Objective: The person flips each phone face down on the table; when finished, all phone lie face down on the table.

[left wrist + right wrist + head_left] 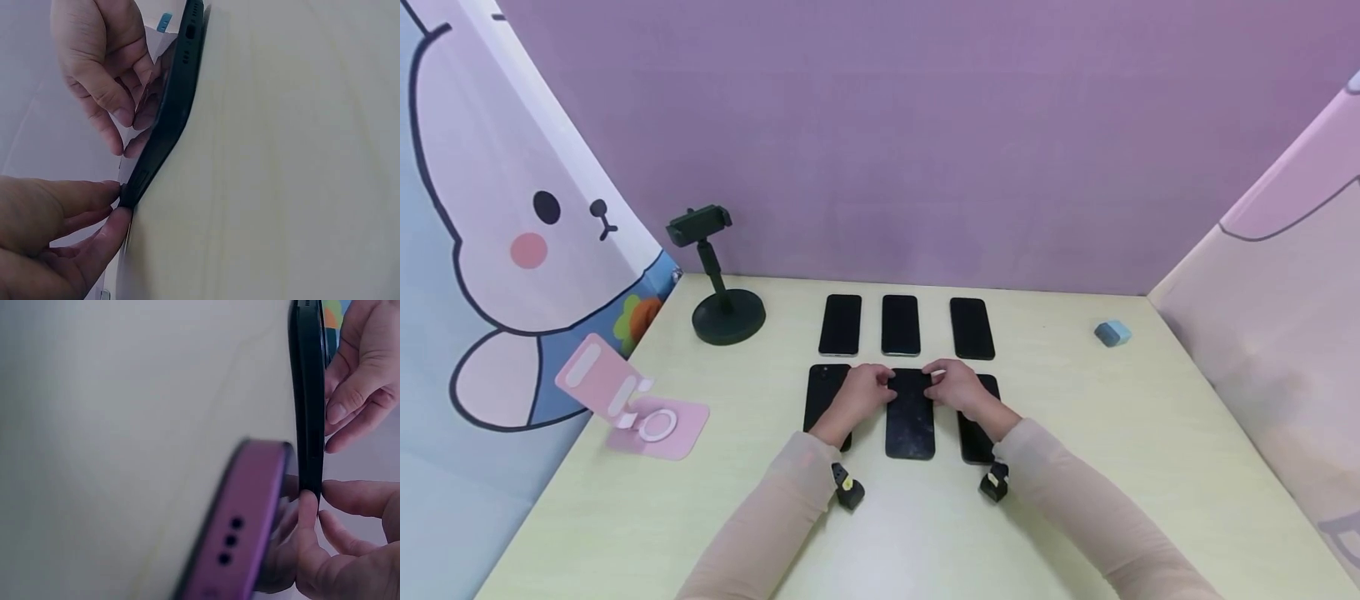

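Both my hands are at the far end of a black phone (910, 425), the middle one of the front row, which lies flat on the table. My left hand (867, 388) pinches its far left corner between thumb and fingers; the left wrist view shows this hand (56, 231) close up on the dark edge. At the far right corner, my right hand (957, 388) pinches the same phone, as in the right wrist view (356, 544). Partly under my forearms lie a black phone (822, 387) on the left and another phone (976, 442) on the right, its purple edge (240, 519) close to the right wrist camera.
A back row holds three dark phones (840, 325) lying flat. On the left stand a black phone stand (728, 317) and a pink folding stand (681, 417). A small blue block (1112, 333) sits far right on the pale table (1075, 400).
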`<state>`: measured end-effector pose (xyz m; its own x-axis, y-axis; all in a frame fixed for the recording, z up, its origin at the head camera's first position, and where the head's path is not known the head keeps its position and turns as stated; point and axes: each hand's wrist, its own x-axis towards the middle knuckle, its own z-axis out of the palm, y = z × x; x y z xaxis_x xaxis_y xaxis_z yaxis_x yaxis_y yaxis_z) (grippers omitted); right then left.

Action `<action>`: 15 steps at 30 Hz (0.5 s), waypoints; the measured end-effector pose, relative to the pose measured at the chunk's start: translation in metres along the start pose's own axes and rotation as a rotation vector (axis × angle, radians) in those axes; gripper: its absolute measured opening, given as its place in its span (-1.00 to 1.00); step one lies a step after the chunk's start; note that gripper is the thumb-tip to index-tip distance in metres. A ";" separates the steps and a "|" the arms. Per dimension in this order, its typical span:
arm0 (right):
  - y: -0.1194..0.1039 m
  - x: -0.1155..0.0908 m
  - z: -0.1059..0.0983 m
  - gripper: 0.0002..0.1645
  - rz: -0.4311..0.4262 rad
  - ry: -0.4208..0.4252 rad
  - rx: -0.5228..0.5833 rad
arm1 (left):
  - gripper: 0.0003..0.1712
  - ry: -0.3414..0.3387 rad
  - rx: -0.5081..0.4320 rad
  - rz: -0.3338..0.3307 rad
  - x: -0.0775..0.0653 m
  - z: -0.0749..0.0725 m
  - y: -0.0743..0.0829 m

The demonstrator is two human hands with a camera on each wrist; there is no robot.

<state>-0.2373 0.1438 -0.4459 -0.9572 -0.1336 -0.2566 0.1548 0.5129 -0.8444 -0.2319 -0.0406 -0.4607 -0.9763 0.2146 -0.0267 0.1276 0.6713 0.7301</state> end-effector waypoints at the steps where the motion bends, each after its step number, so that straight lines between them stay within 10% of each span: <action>1: 0.000 0.000 0.000 -0.54 -0.001 0.000 0.006 | -0.69 0.002 0.000 -0.001 0.000 0.000 0.000; 15: -0.007 -0.005 -0.006 -0.53 -0.002 -0.009 0.168 | -0.72 0.015 0.024 0.007 0.000 0.002 0.004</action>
<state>-0.2349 0.1462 -0.4355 -0.9556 -0.1420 -0.2584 0.1924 0.3634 -0.9115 -0.2308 -0.0369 -0.4591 -0.9778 0.2093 -0.0110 0.1389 0.6864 0.7139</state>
